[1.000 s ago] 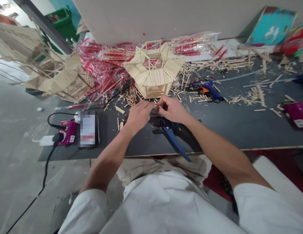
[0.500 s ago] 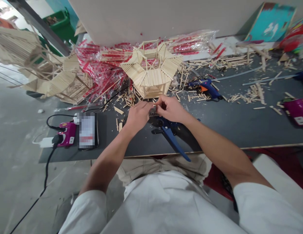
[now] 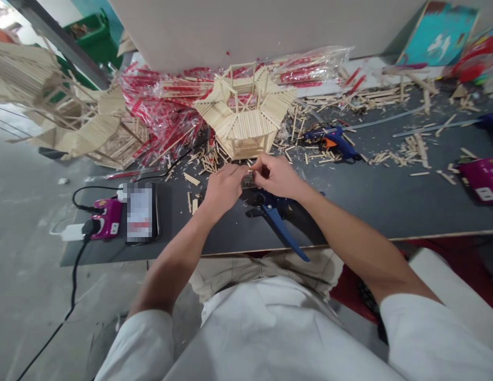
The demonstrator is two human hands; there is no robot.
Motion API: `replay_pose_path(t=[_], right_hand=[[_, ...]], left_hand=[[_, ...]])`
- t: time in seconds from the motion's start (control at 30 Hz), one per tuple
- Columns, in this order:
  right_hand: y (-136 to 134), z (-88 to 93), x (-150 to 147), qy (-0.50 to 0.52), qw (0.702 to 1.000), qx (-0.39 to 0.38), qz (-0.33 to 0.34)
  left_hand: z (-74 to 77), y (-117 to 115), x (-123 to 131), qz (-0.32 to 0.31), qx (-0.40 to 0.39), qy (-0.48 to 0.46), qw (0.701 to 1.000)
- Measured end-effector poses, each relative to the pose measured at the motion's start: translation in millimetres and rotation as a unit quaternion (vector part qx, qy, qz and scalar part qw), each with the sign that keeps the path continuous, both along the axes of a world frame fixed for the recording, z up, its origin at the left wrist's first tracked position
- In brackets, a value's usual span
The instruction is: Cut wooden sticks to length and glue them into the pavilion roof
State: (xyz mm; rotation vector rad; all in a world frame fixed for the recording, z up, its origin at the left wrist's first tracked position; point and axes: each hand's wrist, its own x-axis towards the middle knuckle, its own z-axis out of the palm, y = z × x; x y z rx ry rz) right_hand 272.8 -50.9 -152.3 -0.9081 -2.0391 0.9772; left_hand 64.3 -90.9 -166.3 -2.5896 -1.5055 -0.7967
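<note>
Close together at the middle of the table, my left hand (image 3: pixel 225 186) and my right hand (image 3: pixel 275 174) meet at the fingertips. Both are closed on a small pale wooden stick (image 3: pixel 250 171), mostly hidden by the fingers. Just below them lies a blue-handled hand cutter (image 3: pixel 284 233), its dark head partly under my hands. Right behind my fingers stands a hexagonal stick model (image 3: pixel 252 124) with sloping roof panels made of thin wooden sticks.
A blue glue gun (image 3: pixel 339 144) lies to the right among stick offcuts. On the left are a phone (image 3: pixel 141 214), a purple power strip (image 3: pixel 107 219) with cables and a bigger stick model (image 3: pixel 91 132). Red-and-clear plastic wrapping (image 3: pixel 154 111) heaps up behind.
The view has shifted very slightly. Both hands keep nearly the same position and grip, and nothing on the table has visibly moved.
</note>
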Motion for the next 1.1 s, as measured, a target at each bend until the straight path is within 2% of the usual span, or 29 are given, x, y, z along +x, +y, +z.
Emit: replay_pose_path(t=[0.2, 0.5, 0.63, 0.73, 0.8, 0.87, 0.93, 1.03, 1.1], right_hand=[[0.4, -3.8, -1.1, 0.01, 0.999, -0.044, -0.006], [-3.1, 2.1, -2.5, -0.017, 0.999, -0.032, -0.01], [-7.5, 7.0, -4.2, 0.05, 0.992, -0.107, -0.032], [-7.0, 23.9, 6.2, 0.068, 0.986, -0.147, -0.03], [-7.8, 40.0, 21.1, 0.024, 0.991, -0.124, -0.048], [-14.5, 53.6, 39.3, -0.069, 0.991, -0.081, -0.078], [-30.0, 59.2, 56.6, -0.172, 0.978, -0.057, -0.1], [-66.6, 49.6, 74.4, -0.321, 0.944, -0.031, -0.066], [-92.3, 36.6, 79.6, -0.366, 0.929, -0.038, -0.038]], left_hand=[[0.9, 0.3, -0.1, 0.005, 0.003, 0.009, 1.0], [-0.4, 0.7, 0.0, 0.001, 0.033, 0.014, 0.999], [5.3, -1.4, 1.9, 0.006, 0.073, -0.006, 0.997], [9.0, -3.4, 2.4, 0.006, 0.068, -0.025, 0.997], [9.7, -4.2, 2.3, 0.005, 0.058, -0.03, 0.998], [9.3, -4.7, 2.2, 0.006, 0.046, -0.031, 0.998], [8.6, -5.1, 2.5, 0.002, 0.033, -0.039, 0.999], [7.8, -6.2, 3.8, -0.011, 0.032, -0.055, 0.998], [7.5, -6.9, 5.1, -0.015, 0.043, -0.052, 0.998]])
